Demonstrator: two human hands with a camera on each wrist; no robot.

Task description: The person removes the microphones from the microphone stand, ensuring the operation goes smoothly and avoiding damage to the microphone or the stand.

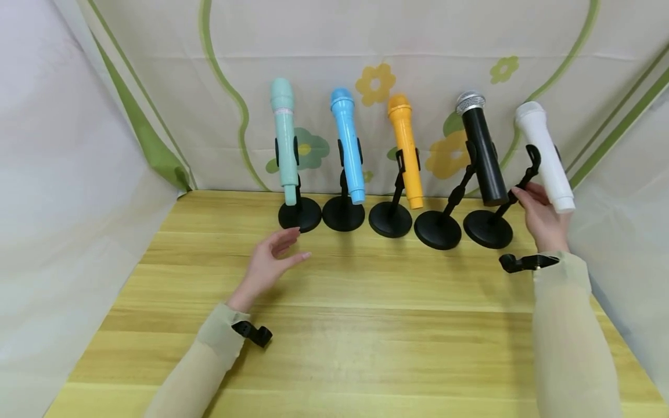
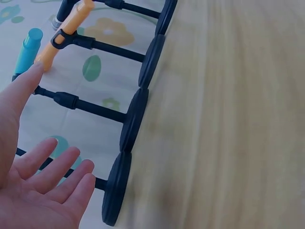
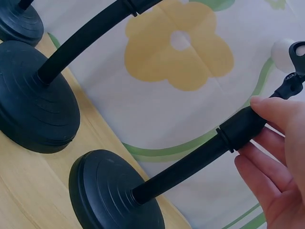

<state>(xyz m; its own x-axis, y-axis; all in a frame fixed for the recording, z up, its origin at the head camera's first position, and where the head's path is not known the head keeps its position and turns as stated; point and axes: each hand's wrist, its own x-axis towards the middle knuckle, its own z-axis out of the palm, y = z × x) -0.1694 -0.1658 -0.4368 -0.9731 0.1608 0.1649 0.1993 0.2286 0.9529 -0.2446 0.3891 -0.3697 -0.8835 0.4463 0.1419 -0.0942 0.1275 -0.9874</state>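
Note:
My right hand point(image 1: 545, 220) holds the upper stem of the rightmost microphone stand point(image 3: 190, 162), thumb on one side and fingers on the other. That stand carries a white microphone point(image 1: 546, 157), tilted in its clip. My left hand point(image 1: 269, 261) hovers over the table with fingers loosely spread and nothing in them, just in front of the leftmost stand's round base point(image 1: 300, 215). A mint-green microphone point(image 1: 286, 148) sits in that stand. Between the two ends stand a blue microphone point(image 1: 349, 148), an orange microphone point(image 1: 406, 154) and a black microphone point(image 1: 485, 154) with a silver head.
The stands' black round bases line up along the back edge of the wooden table point(image 1: 334, 348), close to one another. Behind them hangs a white curtain point(image 1: 324, 35) with flowers and green lines. White fabric also encloses the left and right sides.

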